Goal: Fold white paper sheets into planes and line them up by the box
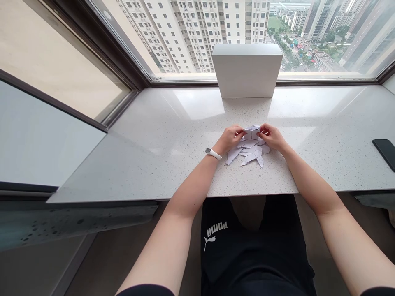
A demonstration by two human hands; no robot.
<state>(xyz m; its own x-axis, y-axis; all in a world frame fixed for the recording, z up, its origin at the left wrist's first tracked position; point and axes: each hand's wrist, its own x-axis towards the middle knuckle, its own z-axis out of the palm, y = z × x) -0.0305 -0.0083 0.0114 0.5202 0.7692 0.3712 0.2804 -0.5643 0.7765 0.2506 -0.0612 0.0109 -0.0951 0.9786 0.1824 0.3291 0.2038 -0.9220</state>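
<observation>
Both hands pinch a small folded white paper [252, 134] between them, just above the speckled white counter [173, 164]. My left hand [231, 137] has its thumb and fingers closed on the paper's left edge, and a white band with a dark face is on that wrist. On the right edge, my right hand [271, 136] grips the same paper with bent fingers. Several white paper pieces [250, 155], some strip-like and some pointed, lie overlapping on the counter below and between the hands. Part of the pile is hidden behind the held paper.
A white box [247, 74] stands upright at the back of the counter against the window. A dark phone [385, 152] lies at the far right. The counter's front edge runs just above my lap, and a dark window frame borders the left side.
</observation>
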